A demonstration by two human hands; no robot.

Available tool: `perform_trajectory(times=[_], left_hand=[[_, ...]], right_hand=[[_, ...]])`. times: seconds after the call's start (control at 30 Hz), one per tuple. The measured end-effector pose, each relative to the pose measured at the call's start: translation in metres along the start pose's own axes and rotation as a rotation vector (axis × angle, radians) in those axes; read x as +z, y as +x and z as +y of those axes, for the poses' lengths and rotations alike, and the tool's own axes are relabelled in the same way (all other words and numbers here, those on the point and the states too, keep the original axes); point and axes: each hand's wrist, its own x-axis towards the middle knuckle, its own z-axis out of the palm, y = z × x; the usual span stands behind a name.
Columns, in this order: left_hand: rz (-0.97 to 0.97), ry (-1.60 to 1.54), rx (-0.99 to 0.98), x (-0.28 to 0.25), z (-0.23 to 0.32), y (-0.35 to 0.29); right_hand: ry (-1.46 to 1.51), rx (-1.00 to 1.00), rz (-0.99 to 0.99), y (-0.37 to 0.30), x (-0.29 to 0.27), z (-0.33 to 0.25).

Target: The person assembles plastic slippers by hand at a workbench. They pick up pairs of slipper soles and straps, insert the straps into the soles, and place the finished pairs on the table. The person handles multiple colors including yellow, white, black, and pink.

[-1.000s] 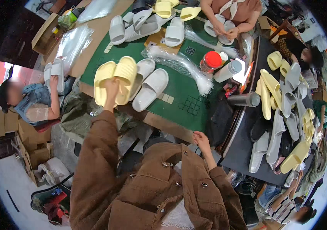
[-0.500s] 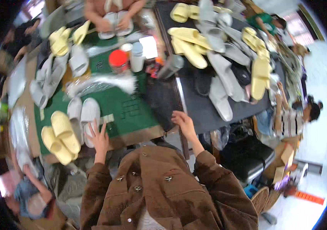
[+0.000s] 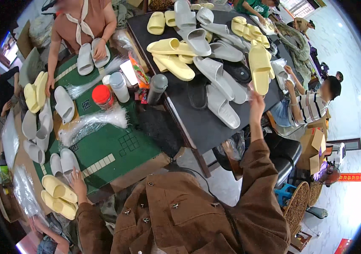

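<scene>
My left hand is at the near left edge of the green table mat, fingers stretched out and apart against the near end of a pair of grey slippers. Right beside it lies a pair of yellow slippers. My right arm reaches out to the right over the dark table. There my right hand has its fingers closed at the near end of a yellow slipper, which lies on top of the pile. Grey slippers spread to the left of that hand.
The green mat holds a red-lidded jar, a white bottle, a dark tumbler and clear plastic bags. Across from me a person handles grey slippers. A striped-shirted person sits at right, near a black chair.
My view has turned to the right. My right hand has moved from the near table edge to the yellow slipper on the pile. My left hand remains by the grey pair.
</scene>
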Motion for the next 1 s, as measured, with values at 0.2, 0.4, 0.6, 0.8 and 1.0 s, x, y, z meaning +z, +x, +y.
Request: perform_trajectory(times=[0.2, 0.4, 0.6, 0.8, 1.0], left_hand=[[0.176, -0.398, -0.001, 0.005, 0.029, 0.002], [-0.018, -0.676, 0.09, -0.004, 0.138, -0.03], [-0.143, -0.903, 0.119, -0.038, 0.2, -0.059], [-0.24, -1.299, 0.38, -0.112, 0.27, -0.049], [-0.364, -1.46, 0.488, -0.158, 0.297, -0.051]], right_hand=[[0.303, 0.019, -0.017, 0.105, 0.02, -0.036], [0.049, 0.152, 0.023, 0.163, 0.016, -0.034], [0.427, -0.213, 0.025, 0.054, 0.02, -0.148], [0.172, -0.154, -0.214, -0.087, 0.033, -0.197], [0.291, 0.378, -0.635, -0.243, 0.108, -0.195]])
